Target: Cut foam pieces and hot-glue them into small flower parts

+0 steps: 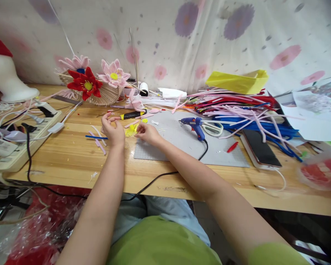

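My left hand (113, 129) is raised over the wooden table (143, 176), fingers apart and curved, with nothing seen in it. Just right of it, my right hand (148, 134) has its thumb and fingertips pressed together at the edge of some yellow pieces (131, 130); its fingertips seem to pinch a yellow bit. A small yellow disc (145, 120) lies just above that hand. Beyond my hands is a black and yellow tool (134, 114). Pink strips and a blue stick (96, 137) lie left of my left hand.
A blue glue gun (194, 126) and white scissors (213, 129) rest on a grey mat (168, 147). Fuzzy flowers (88, 85) stand at the back left, near a power strip (24, 145). Coloured stems (226, 101) and a phone (260, 148) are at right. A black cable crosses the front.
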The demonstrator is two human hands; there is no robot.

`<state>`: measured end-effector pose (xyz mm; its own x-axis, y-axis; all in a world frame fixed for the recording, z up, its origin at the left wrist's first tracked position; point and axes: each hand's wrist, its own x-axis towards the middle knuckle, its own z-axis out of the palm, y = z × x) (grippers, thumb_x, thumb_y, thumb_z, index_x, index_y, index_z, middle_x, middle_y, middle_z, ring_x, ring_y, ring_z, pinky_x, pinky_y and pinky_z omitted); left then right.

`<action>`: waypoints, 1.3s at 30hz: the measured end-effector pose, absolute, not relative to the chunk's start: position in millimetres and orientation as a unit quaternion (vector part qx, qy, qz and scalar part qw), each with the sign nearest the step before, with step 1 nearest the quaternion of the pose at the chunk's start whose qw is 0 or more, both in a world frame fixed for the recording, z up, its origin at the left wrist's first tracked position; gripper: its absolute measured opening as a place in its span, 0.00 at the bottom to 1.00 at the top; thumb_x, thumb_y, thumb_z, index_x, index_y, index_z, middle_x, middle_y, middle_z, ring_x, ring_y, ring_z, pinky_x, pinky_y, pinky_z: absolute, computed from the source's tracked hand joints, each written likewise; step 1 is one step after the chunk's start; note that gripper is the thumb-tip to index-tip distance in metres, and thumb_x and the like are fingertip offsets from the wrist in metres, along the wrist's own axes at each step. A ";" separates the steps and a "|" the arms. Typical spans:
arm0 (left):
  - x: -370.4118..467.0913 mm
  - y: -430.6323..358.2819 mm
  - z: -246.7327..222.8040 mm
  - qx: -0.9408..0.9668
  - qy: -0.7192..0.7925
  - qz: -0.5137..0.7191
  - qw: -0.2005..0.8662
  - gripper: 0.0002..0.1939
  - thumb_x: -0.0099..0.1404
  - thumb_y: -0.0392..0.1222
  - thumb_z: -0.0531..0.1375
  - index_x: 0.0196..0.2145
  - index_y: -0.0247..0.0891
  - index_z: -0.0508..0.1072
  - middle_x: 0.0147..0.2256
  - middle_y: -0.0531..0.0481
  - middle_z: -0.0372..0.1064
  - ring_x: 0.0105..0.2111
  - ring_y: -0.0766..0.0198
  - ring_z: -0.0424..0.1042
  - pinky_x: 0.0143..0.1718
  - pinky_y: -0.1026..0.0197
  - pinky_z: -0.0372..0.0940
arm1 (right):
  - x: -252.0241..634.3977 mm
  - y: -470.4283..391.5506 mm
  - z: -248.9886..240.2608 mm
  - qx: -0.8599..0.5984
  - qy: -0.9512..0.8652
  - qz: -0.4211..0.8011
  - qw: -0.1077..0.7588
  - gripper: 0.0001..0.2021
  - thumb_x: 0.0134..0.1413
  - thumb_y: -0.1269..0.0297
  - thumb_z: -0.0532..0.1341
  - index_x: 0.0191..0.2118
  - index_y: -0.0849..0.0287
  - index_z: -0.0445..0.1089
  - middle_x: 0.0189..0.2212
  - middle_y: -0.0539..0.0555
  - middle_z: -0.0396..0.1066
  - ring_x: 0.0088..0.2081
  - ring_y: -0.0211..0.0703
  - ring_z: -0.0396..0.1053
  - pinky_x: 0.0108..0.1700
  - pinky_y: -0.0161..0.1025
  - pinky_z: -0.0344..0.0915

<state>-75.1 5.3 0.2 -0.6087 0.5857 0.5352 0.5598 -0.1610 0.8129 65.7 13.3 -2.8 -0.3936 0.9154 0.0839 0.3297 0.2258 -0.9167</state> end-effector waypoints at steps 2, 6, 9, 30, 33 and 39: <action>-76.3 6.0 -1.1 0.440 0.651 0.619 0.002 0.20 0.55 0.29 0.51 0.47 0.39 0.60 0.35 0.50 0.71 0.43 0.64 0.71 0.55 0.53 0.56 | 66.2 16.4 -3.4 -0.423 -0.697 0.474 0.333 0.09 0.42 0.69 0.65 0.30 0.58 0.63 0.23 0.44 0.66 0.24 0.30 0.64 0.28 0.29 0.62; -76.6 10.0 -3.2 0.447 0.641 0.624 -0.005 0.18 0.58 0.30 0.51 0.46 0.38 0.60 0.39 0.47 0.70 0.44 0.65 0.71 0.53 0.57 0.59 | 81.5 28.2 -4.1 -0.430 -0.688 0.476 0.339 0.04 0.49 0.65 0.60 0.31 0.59 0.65 0.19 0.43 0.64 0.20 0.30 0.61 0.27 0.30 0.60; -71.2 11.3 -3.1 0.459 0.623 0.632 0.041 0.14 0.64 0.36 0.49 0.48 0.37 0.59 0.38 0.47 0.71 0.38 0.67 0.73 0.48 0.59 0.62 | 105.0 39.3 -2.5 -0.482 -0.677 0.413 0.373 0.06 0.51 0.62 0.59 0.30 0.59 0.66 0.19 0.44 0.64 0.21 0.32 0.61 0.27 0.31 0.60; -27.5 6.1 -20.5 0.693 0.648 0.316 -0.031 0.33 0.54 0.30 0.53 0.59 0.38 0.58 0.54 0.39 0.63 0.58 0.49 0.57 0.62 0.39 0.36 | 137.5 64.0 -5.5 -0.611 -0.743 0.149 0.230 0.14 0.51 0.72 0.56 0.45 0.55 0.66 0.38 0.54 0.75 0.42 0.45 0.70 0.43 0.42 0.62; -34.1 6.1 -18.5 0.672 0.656 0.342 -0.036 0.34 0.52 0.28 0.52 0.58 0.38 0.60 0.51 0.40 0.65 0.56 0.50 0.58 0.63 0.40 0.36 | 140.1 64.0 -4.1 -0.615 -0.734 0.156 0.244 0.14 0.52 0.70 0.57 0.45 0.55 0.66 0.39 0.53 0.75 0.42 0.46 0.70 0.44 0.43 0.62; -28.8 -0.4 -8.4 0.676 0.630 0.382 -0.017 0.27 0.57 0.33 0.52 0.56 0.36 0.63 0.48 0.40 0.68 0.53 0.50 0.61 0.59 0.46 0.47 | 147.1 66.4 -1.5 -0.614 -0.718 0.172 0.278 0.11 0.50 0.70 0.58 0.41 0.56 0.68 0.37 0.53 0.76 0.41 0.45 0.71 0.44 0.43 0.62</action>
